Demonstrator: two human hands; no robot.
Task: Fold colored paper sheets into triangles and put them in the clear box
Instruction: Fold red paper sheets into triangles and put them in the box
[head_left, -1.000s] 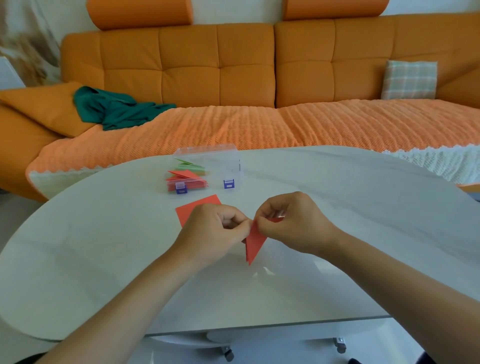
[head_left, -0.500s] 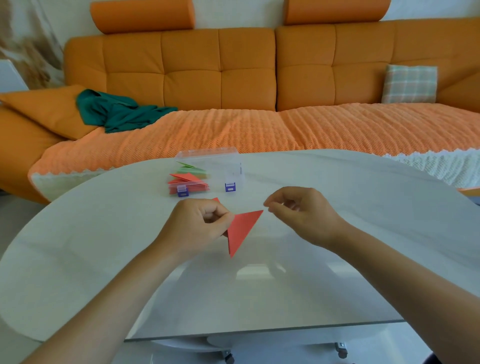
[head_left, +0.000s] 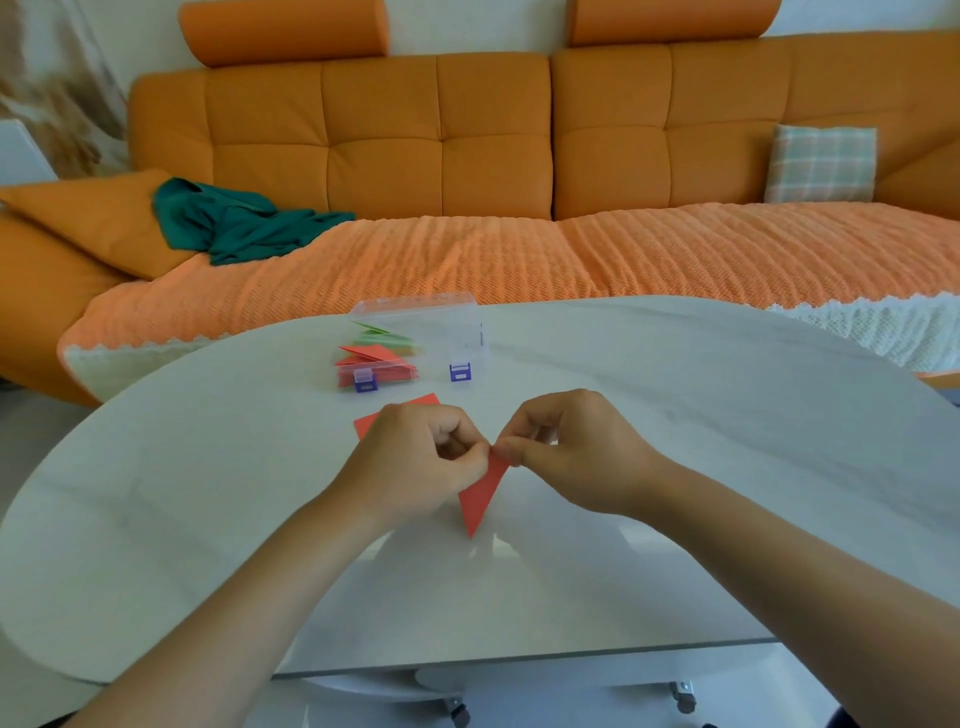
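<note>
Our left hand and right hand both pinch the top of the folded red paper triangle, its tip pointing down toward the white oval table. Beyond sits the clear plastic box (folded triangles already inside).

Head view, down over table

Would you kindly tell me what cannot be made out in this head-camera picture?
Head view:
1. The upper part of the folded red triangle is covered by the pinching fingers of the left hand and right hand.
2. The flat red sheet lies largely behind the left hand, so its full outline is hidden.
3. The number of triangles in the clear box cannot be counted, as they are too small and overlap.
</note>
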